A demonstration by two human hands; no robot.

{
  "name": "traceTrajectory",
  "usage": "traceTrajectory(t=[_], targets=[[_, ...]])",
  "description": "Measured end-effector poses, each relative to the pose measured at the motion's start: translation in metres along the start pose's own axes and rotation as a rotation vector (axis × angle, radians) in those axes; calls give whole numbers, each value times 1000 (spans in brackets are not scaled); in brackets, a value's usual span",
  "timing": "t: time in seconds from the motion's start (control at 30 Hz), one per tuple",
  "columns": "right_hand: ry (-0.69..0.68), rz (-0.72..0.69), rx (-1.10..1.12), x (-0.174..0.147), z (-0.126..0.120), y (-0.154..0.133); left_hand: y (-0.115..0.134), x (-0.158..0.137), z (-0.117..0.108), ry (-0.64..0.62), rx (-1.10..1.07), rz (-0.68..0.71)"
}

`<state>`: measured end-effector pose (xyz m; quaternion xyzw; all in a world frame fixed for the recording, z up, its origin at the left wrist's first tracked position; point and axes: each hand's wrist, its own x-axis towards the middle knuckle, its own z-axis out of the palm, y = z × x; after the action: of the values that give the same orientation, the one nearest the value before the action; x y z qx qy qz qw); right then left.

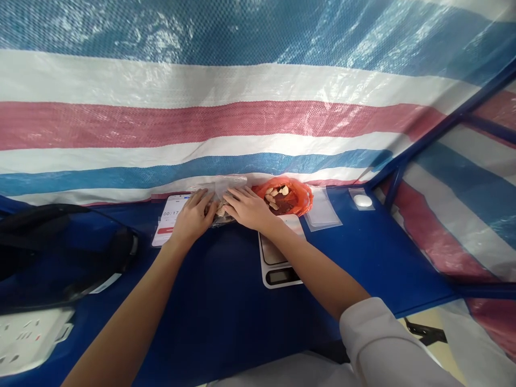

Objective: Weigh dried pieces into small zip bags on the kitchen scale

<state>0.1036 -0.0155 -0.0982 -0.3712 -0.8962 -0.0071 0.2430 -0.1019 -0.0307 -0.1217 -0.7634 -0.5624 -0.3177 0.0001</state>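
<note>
My left hand point(195, 214) rests on the left side of clear plastic bags point(230, 185), its fingers stretched forward and its thumb apart. Opposite it, my right hand point(248, 207) lies palm down on the right side, fingers spread. Pale pieces point(220, 210) show through the plastic between the two hands; their kind is hard to make out. A red plastic bag point(300, 198), open at the top, holds pale and brown slices just beyond my right hand. Beneath my right forearm sits a white kitchen scale point(273, 252), partly covered by the arm.
A phone point(168, 219) with a running timer lies left of my left hand. Flat clear bags point(321, 209) and a small bag with a white round object point(362, 200) lie to the right. Black headgear point(121, 252) and a power strip point(32, 338) occupy the left. Striped sheeting point(226, 121) hangs behind.
</note>
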Motion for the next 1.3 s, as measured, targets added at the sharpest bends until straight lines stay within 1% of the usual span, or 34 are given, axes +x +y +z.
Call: traceTrajectory(t=[0.23,0.33,0.43,0.57,0.63,0.77,0.83,0.93,1.03,1.17,1.3], targets=[[-18,-5,55,2,-11,1,7,3,-5,33,15,7],[15,15,103,-2,-20,0,18,2,-11,77,2,17],[74,43,136,-14,-30,0,36,-2,-14,131,-12,31],[129,84,175,-43,-44,7,65,-13,-12,171,-27,44],[167,135,190,-62,-52,13,79,-19,-8,181,-34,57],[210,180,188,-111,-65,31,100,-34,3,195,-22,74],[238,248,166,-138,-70,42,108,-42,8,197,-22,81],[258,394,136,-176,-73,62,116,-55,14,180,-14,92],[205,480,78,-205,-69,82,119,-66,22,139,20,88],[73,455,-10,-221,-59,98,114,-77,33,48,92,56],[0,458,-83,-223,-52,99,107,-81,43,-67,166,23]])
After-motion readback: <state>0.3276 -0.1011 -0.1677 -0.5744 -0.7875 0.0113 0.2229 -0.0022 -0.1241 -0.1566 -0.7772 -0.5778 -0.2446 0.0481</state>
